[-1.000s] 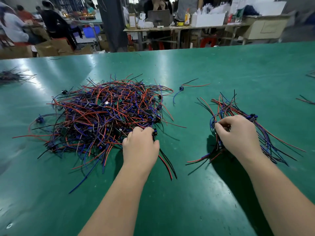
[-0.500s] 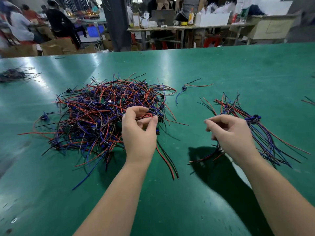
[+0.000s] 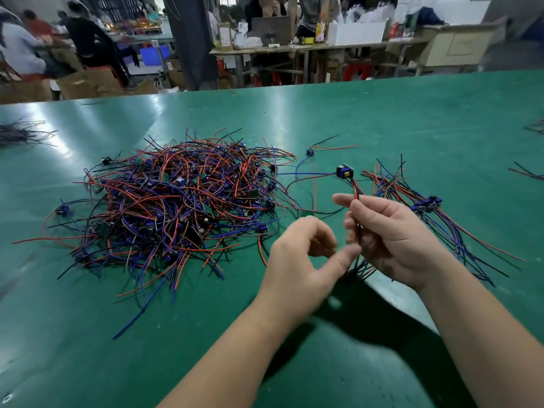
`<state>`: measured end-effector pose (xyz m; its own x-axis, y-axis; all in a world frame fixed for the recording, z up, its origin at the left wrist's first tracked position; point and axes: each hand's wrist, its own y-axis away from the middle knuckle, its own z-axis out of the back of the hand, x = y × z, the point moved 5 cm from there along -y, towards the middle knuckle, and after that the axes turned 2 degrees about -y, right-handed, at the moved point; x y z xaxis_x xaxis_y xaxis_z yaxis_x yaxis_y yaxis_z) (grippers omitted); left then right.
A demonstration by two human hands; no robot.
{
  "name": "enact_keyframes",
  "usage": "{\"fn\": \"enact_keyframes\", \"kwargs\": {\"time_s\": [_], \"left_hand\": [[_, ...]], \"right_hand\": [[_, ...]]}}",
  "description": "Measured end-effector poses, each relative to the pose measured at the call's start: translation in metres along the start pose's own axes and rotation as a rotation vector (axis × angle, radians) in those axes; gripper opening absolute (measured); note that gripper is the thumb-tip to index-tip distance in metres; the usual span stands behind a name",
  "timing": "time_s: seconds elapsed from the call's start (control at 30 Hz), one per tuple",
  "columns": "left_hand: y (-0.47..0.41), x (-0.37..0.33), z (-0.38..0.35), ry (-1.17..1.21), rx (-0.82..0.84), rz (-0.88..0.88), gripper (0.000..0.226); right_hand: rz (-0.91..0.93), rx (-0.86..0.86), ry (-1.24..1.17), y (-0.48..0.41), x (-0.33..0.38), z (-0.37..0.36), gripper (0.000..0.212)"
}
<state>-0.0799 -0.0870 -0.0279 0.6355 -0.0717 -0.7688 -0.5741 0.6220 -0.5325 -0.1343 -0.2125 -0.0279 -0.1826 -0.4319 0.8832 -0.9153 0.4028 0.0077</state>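
Right hand (image 3: 391,240) is clamped round the red and black leads (image 3: 356,190), so the little blue module (image 3: 344,172) pokes up just above its fingers, over the green table (image 3: 382,119). Left hand (image 3: 300,260) is curled right beside it, can't tell if it's pinching anything.

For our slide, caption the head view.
Right hand holds a wired blue component over the green table; left hand alongside.

The green tabletop (image 3: 382,113) is glossy; a big tangled pile (image 3: 176,207) of red, blue and black wires lies at nine o'clock; a smaller bundle (image 3: 424,206) fans out at three o'clock; a lone wire piece (image 3: 309,152) lies at twelve; a dark heap (image 3: 17,134) at ten; stray wires (image 3: 527,172) at two.
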Motion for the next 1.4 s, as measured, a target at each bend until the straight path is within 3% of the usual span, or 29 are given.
{"fn": "enact_keyframes", "kwargs": {"time_s": [0.1, 0.17, 0.27, 0.47, 0.6, 0.7, 0.83, 0.97, 1.13, 1.3, 1.4], "left_hand": [[-0.006, 0.012, 0.005, 0.277, -0.051, 0.311, 0.028], [-0.009, 0.014, 0.004, 0.527, -0.028, 0.423, 0.034], [-0.011, 0.010, 0.004, 0.809, -0.043, 0.461, 0.031], [-0.009, 0.007, 0.008, 1.079, -0.082, 0.521, 0.025], [-0.012, 0.015, 0.016, 1.068, -0.225, 0.569, 0.024], [-0.012, 0.023, 0.022, 0.915, -0.269, 0.623, 0.027], [-0.008, 0.025, 0.017, 0.697, -0.149, 0.607, 0.016], [-0.003, 0.018, 0.007, 0.554, 0.016, 0.534, 0.016], [-0.003, 0.014, 0.005, 0.518, 0.092, 0.514, 0.014], [-0.002, 0.009, 0.001, 0.557, 0.172, 0.512, 0.007], [-0.002, 0.008, 0.001, 0.588, 0.195, 0.533, 0.012]], "right_hand": [[-0.044, 0.123, -0.015, 0.005, -0.002, -0.007, 0.025], [-0.069, 0.224, 0.061, 0.008, -0.007, -0.012, 0.039], [-0.150, 0.323, 0.186, 0.012, -0.017, -0.019, 0.051], [-0.253, 0.336, 0.233, 0.016, -0.024, -0.021, 0.031], [-0.066, 0.094, 0.205, 0.006, -0.011, -0.015, 0.019], [-0.006, -0.043, 0.047, 0.000, 0.000, -0.007, 0.026], [-0.070, -0.035, 0.064, 0.003, -0.006, -0.010, 0.030], [-0.072, -0.054, 0.190, 0.005, -0.012, -0.013, 0.021], [-0.045, -0.047, 0.256, 0.007, -0.003, -0.011, 0.026], [0.007, -0.091, 0.280, 0.009, 0.007, -0.008, 0.005], [0.051, -0.138, 0.233, 0.010, 0.017, -0.003, 0.009]]}}
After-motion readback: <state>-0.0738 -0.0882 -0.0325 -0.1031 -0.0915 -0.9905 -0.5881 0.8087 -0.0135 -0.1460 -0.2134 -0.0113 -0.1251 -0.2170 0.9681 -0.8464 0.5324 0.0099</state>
